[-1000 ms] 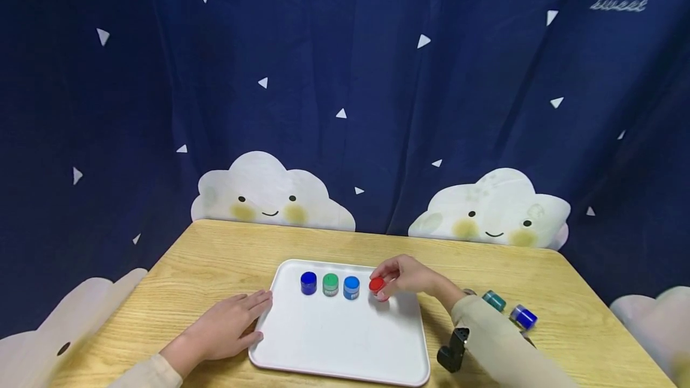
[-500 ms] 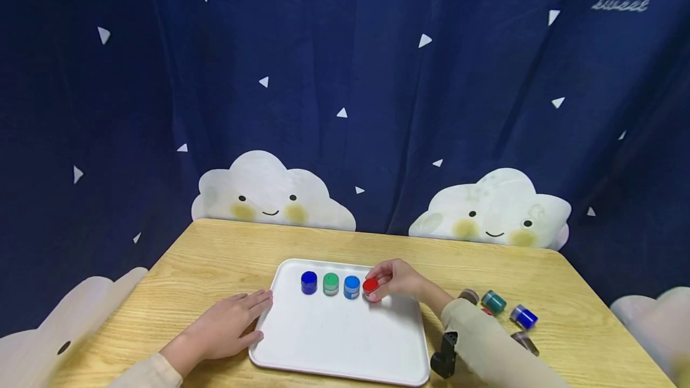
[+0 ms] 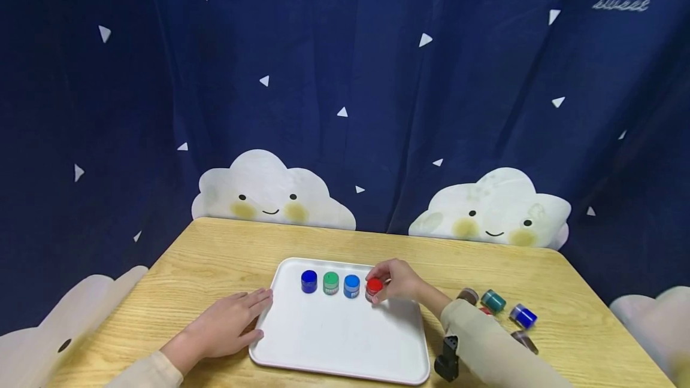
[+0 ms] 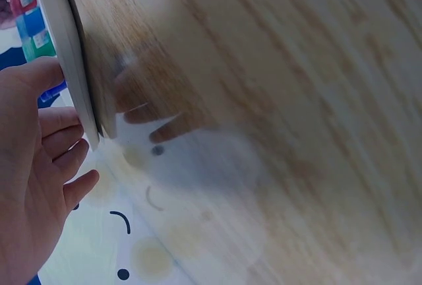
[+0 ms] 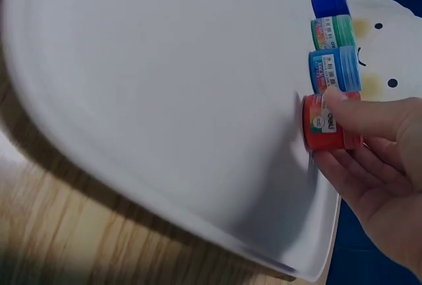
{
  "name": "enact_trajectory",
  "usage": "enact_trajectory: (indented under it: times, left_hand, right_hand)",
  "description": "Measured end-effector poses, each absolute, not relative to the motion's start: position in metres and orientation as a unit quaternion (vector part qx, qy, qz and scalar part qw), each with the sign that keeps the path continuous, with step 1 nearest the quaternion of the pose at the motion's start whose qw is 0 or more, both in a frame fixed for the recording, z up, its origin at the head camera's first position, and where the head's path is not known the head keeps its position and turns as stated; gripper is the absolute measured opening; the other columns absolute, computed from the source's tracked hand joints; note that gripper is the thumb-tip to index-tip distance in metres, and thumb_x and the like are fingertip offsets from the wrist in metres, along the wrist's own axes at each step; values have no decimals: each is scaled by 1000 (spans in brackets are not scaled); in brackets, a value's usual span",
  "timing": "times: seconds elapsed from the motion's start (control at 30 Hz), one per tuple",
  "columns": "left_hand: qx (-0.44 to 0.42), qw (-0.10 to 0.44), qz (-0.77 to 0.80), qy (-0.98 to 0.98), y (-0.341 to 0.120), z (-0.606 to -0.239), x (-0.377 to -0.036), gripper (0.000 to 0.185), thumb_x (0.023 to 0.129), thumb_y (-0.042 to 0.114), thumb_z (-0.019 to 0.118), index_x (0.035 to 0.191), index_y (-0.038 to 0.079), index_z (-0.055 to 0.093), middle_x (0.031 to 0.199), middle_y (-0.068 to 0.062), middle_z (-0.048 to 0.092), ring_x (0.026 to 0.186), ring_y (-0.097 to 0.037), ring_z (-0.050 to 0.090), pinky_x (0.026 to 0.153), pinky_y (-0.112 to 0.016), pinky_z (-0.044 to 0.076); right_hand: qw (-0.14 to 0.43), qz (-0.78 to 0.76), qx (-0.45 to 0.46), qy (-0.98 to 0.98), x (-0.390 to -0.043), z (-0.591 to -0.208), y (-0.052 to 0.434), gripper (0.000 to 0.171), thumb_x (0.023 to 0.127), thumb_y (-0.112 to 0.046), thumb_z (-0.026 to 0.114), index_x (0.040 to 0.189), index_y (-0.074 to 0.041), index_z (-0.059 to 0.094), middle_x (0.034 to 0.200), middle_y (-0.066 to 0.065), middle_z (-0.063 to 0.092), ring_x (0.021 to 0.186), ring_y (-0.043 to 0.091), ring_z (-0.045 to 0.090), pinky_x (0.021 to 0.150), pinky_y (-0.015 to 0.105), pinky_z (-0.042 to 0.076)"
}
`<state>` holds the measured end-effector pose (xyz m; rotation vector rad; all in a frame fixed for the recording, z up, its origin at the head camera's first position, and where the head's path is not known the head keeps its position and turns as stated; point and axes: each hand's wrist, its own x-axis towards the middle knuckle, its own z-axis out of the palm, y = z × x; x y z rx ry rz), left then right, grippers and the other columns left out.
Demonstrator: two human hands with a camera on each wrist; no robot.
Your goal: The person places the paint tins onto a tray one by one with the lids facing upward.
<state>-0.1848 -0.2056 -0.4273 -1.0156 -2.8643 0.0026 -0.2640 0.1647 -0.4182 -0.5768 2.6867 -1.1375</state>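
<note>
My right hand (image 3: 401, 281) pinches a red paint jar (image 5: 323, 123) between thumb and fingers, upright on the white tray (image 3: 339, 340). To its left along the tray's far side stand a light blue paint jar (image 3: 351, 287), a green paint jar (image 3: 331, 284) and a dark blue paint jar (image 3: 309, 282), in a row. My left hand (image 3: 229, 323) lies with straight fingers at the tray's left edge, fingertips and thumb touching the rim. In the left wrist view the left hand (image 4: 39, 159) is seen from the palm side, next to the tray's rim.
Right of the tray, on the wooden table (image 3: 226, 244), several jars lie on their sides: a teal jar (image 3: 493, 301), a blue jar (image 3: 523, 316), brown ones and a red one partly hidden by the sleeve. A black device (image 3: 447, 361) hangs at the right wrist. Behind hangs a dark blue curtain (image 3: 302, 76).
The red jar has moved left across the tray toward the light blue jar, then slightly back right, with the right hand holding it throughout. The left hand has stayed in place.
</note>
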Motion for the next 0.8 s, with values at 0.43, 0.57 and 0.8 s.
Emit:
enact_trajectory:
  times: [0.43, 0.57, 0.8]
  left_hand:
    - [-331, 45, -4, -942, -205, -426, -184, 58, 90, 37, 61, 137, 3, 52, 141, -13, 55, 129, -26, 54, 103, -46, 48]
    - [-331, 46, -5, -942, -205, -426, -185, 58, 90, 36, 62, 137, 3, 52, 140, -13, 55, 128, -26, 54, 103, -47, 48]
    - [-332, 41, -4, -943, -205, -426, -185, 58, 90, 37, 61, 137, 4, 52, 141, -12, 54, 129, -26, 54, 103, -47, 48]
  right_hand:
    - [74, -356, -240, 900, -265, -419, 168, 39, 64, 6, 82, 101, -2, 72, 100, 12, 74, 88, 15, 66, 77, 19, 56]
    - [73, -365, -238, 897, -265, -420, 168, 40, 64, 5, 83, 102, -2, 72, 102, 12, 73, 90, 16, 66, 78, 18, 56]
    - [73, -373, -243, 893, -265, -422, 168, 41, 64, 5, 83, 103, -1, 72, 102, 13, 74, 91, 18, 67, 80, 27, 59]
